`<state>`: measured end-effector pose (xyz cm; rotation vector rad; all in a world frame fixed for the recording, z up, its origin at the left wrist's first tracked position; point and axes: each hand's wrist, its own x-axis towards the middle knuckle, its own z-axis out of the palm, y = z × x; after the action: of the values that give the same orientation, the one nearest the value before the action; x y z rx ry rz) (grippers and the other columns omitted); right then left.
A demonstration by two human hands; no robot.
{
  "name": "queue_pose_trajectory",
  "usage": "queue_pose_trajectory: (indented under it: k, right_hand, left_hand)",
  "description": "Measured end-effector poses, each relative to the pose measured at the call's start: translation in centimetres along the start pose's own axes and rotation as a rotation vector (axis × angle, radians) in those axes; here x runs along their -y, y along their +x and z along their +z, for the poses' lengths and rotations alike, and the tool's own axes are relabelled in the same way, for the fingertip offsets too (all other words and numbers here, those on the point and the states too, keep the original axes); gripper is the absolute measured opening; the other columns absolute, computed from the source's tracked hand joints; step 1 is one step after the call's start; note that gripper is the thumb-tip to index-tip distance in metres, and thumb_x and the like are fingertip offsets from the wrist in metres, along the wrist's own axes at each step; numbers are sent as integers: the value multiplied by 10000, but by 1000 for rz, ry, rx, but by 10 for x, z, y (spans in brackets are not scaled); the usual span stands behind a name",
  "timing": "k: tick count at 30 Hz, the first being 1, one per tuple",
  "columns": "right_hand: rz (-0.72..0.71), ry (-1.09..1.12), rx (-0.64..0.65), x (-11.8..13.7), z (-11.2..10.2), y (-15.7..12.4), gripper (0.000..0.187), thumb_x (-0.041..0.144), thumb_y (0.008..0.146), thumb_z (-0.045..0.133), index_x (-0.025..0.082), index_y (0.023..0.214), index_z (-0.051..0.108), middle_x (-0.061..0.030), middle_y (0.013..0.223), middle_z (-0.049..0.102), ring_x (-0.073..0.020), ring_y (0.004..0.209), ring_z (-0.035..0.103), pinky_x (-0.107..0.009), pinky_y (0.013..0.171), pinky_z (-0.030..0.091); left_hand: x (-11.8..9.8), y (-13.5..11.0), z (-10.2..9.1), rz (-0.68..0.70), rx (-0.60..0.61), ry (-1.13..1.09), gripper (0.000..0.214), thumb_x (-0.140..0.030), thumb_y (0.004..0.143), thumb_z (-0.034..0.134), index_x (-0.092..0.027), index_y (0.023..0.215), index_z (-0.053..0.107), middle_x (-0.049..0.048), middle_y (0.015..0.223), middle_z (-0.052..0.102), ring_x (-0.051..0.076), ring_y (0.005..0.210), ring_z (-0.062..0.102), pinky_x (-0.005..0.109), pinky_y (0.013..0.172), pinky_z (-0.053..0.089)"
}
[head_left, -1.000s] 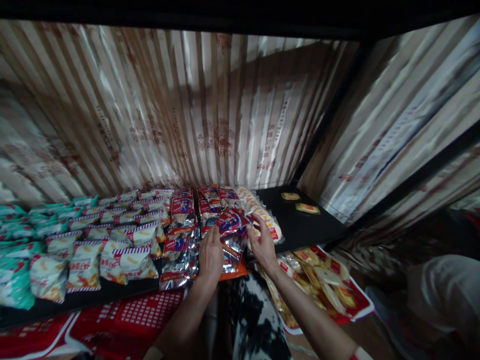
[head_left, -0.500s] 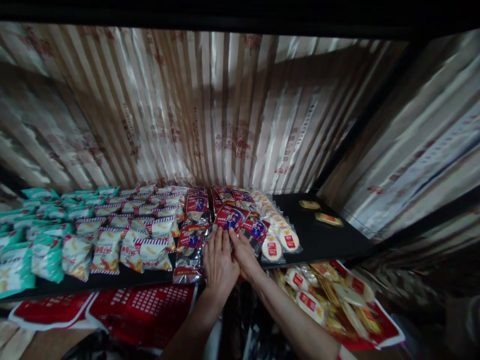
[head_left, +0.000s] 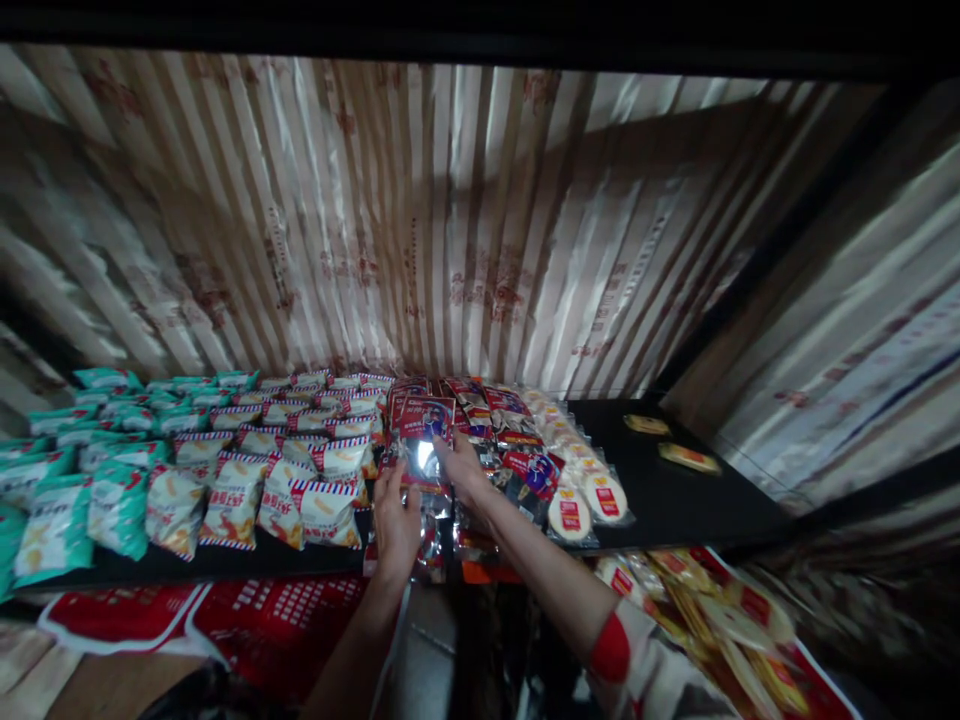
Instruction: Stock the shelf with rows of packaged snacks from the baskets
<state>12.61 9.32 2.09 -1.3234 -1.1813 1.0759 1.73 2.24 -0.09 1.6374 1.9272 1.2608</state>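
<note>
Left hand (head_left: 395, 520), right hand (head_left: 459, 466): fingers spread, flat on foil snack packets (head_left: 421, 445).

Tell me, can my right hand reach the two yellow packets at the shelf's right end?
Probably yes. The right hand rests on the red foil packets; the yellow packets lie open on the bare black shelf, with only flat round cracker packs between.

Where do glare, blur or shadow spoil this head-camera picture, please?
Head view: strong glare on the silver packet between the left hand and right hand; the striped backdrop smears with blur toward the right edge; the top band is black shadow; the black shelf swallows detail.
</note>
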Motion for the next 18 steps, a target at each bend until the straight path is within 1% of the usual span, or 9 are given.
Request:
queue_pose_trajectory:
  k: [3,7,9,13,16,18]
  right_hand:
    - [-63,-204,-31,0,4,9,386,322,782,530,191,1145,543,-61,966,669,-195,880,615,-322,791,467]
    - [-79,-453,-66,1,8,13,547,230,766,538,168,1297,420,-110,1146,609,-221,1039,573,-348,907,423]
    - [-108,-523,-89,1,11,12,621,208,758,533,160,1350,351,-127,1220,564,-237,1096,544,-362,937,406]
    - [-259,-605,-117,-5,16,11,709,176,745,496,159,1408,244,-129,1307,485,-247,1189,469,-377,978,378]
    - [-324,-685,-115,-11,18,11,740,160,732,482,154,1422,214,-127,1315,469,-250,1203,442,-380,987,370]
    - [-350,-747,-99,-14,18,12,724,153,730,475,157,1415,241,-124,1306,474,-252,1186,445,-383,988,367]
  left_hand:
    - [9,5,5,-44,-25,-42,381,-190,814,446,-113,1164,578,133,1129,571,217,1103,524,357,991,405]
    - [13,6,8,-85,-30,-56,375,-194,810,441,-106,1141,593,127,1095,562,215,1079,526,355,996,395]
    - [14,6,9,-96,-33,-54,374,-196,810,435,-113,1137,596,120,1084,560,211,1071,526,350,992,397]
    - [16,4,9,-113,-52,-38,383,-196,809,429,-126,1150,589,116,1080,553,206,1044,536,344,964,417]
    - [17,4,10,-115,-62,-14,379,-200,812,430,-119,1145,592,125,1077,554,213,1033,541,349,946,430]
    - [17,3,10,-105,-58,15,373,-199,819,426,-120,1141,596,129,1077,555,217,1034,540,351,942,431]
